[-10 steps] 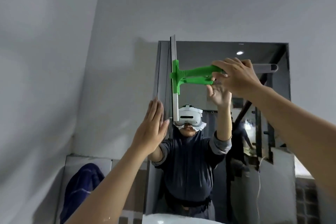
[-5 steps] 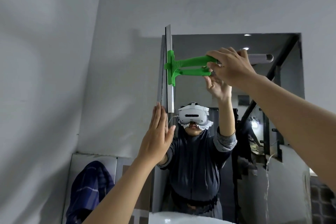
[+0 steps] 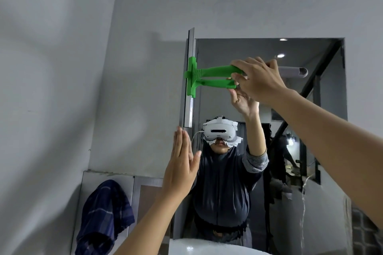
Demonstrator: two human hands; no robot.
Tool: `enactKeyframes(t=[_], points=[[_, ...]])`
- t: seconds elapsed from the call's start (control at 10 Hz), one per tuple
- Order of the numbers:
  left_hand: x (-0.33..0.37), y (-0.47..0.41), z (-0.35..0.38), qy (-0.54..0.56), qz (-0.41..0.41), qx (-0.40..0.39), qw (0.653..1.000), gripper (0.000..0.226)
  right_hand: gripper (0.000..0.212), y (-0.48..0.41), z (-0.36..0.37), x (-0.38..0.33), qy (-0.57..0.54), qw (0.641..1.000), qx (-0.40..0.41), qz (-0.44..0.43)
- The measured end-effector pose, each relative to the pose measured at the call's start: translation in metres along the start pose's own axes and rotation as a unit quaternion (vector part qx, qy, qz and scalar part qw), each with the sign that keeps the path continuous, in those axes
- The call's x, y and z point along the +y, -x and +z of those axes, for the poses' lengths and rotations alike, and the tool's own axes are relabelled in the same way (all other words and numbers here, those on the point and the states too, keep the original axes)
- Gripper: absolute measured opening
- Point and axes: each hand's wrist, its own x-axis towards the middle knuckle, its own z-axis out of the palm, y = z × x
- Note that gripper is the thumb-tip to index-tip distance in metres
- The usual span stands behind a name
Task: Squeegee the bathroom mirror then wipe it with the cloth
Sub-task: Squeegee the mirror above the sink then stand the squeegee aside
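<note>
Here the right hand (image 3: 259, 80) is curled tight around the green handle of the squeegee (image 3: 209, 77), which lies level and points leftward across the upper part of the bathroom mirror (image 3: 238, 47). The squeegee's long metal blade (image 3: 190, 72) stands upright along the mirror's left edge, its top end rising just past the mirror's upper edge onto the grey wall (image 3: 145, 16), its bottom end stopping a little above the fingertips of the left hand. The left hand (image 3: 180, 174) is flat and spread, fingers together and pointing up, thumb out to the right, laid against the mirror's left border just below the blade; whether the palm actually presses the glass cannot be told.

To the right of the blade the glass runs open all the way to the mirror's right edge, crossed only by the right forearm in front of it. Below the handle the mirror shows the reflection of a person in a dark top with one arm raised.

The cloth (image 3: 105, 215), dark blue with pale stripes, hangs draped over a panel (image 3: 143, 190) at the lower left, well apart from both hands and to the left of the mirror. A white curved rim (image 3: 196, 247) shows at the bottom edge, under the mirror.
</note>
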Motion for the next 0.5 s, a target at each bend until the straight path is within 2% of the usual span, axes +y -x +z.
enactKeyframes(t=[0.4, 0.5], points=[[0.002, -0.001, 0.009, -0.002, -0.048, -0.02, 0.999, 0.061, 0.031, -0.002, -0.004, -0.006, 0.035, 0.999, 0.006, -0.016], [-0.027, -0.008, 0.039, -0.043, -0.091, -0.017, 0.995, 0.068, 0.032, -0.002, -0.004, -0.006, 0.041, 0.999, -0.005, -0.018]])
